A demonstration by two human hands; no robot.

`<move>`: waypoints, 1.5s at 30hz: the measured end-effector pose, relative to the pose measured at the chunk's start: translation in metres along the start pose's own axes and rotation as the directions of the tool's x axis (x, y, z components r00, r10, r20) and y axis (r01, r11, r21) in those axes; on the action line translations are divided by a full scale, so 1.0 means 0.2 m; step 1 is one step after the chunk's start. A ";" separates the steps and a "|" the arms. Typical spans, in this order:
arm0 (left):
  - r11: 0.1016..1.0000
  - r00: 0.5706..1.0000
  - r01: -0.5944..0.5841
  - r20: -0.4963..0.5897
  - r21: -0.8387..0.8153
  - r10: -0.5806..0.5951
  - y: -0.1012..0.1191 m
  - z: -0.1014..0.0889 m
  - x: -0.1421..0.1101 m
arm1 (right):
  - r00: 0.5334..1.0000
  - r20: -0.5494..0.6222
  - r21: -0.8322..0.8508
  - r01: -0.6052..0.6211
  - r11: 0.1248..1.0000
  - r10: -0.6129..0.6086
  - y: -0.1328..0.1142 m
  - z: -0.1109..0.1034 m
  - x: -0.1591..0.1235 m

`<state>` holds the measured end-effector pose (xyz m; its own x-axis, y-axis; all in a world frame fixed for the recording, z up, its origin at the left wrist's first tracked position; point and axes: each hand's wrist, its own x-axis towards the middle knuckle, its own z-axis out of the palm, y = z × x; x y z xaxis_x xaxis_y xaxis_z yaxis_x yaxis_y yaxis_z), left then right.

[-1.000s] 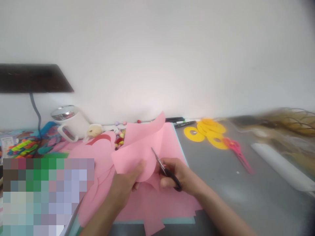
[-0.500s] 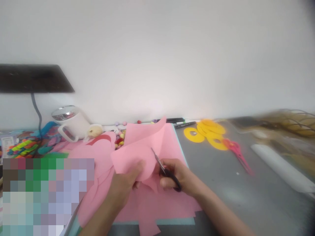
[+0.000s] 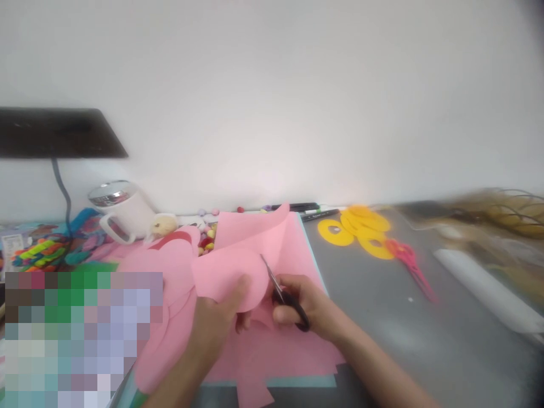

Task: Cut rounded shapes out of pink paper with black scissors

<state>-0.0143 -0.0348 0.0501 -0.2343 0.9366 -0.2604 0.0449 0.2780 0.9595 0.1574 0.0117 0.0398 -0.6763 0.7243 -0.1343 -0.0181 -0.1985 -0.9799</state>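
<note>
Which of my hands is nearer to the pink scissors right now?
Right. Your right hand, gripping the black scissors, is left of the pink scissors and closer to you. Your left hand, holding the pink paper, is farther left.

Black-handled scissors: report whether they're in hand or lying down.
In hand: the right hand grips the black-handled scissors by the handles, blades at the pink paper.

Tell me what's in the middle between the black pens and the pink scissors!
In the head view, a loose, overlapping bunch of round yellow shapes lies between the black pens and the pink scissors, on the grey tabletop.
</note>
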 end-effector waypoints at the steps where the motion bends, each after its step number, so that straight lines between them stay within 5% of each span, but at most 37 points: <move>1: 1.000 1.000 0.006 0.003 0.017 -0.006 0.00 0.00 0.00 | 1.000 0.000 -0.001 0.008 1.000 -0.008 0.00 0.00 0.00; 12: 0.986 1.000 0.015 -0.004 0.163 -0.014 -0.03 -0.03 0.00 | 0.999 0.038 0.050 0.032 0.998 -0.034 0.01 -0.03 0.00; 45: 0.990 0.999 -0.049 0.011 0.132 0.048 -0.05 -0.05 0.03 | 0.999 0.037 -0.031 0.020 0.999 -0.019 0.00 -0.03 -0.01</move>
<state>-0.0262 -0.0349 0.0402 -0.2208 0.9513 -0.2150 0.1839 0.2571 0.9487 0.1622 0.0141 0.0389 -0.7026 0.7030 -0.1105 -0.0083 -0.1634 -0.9865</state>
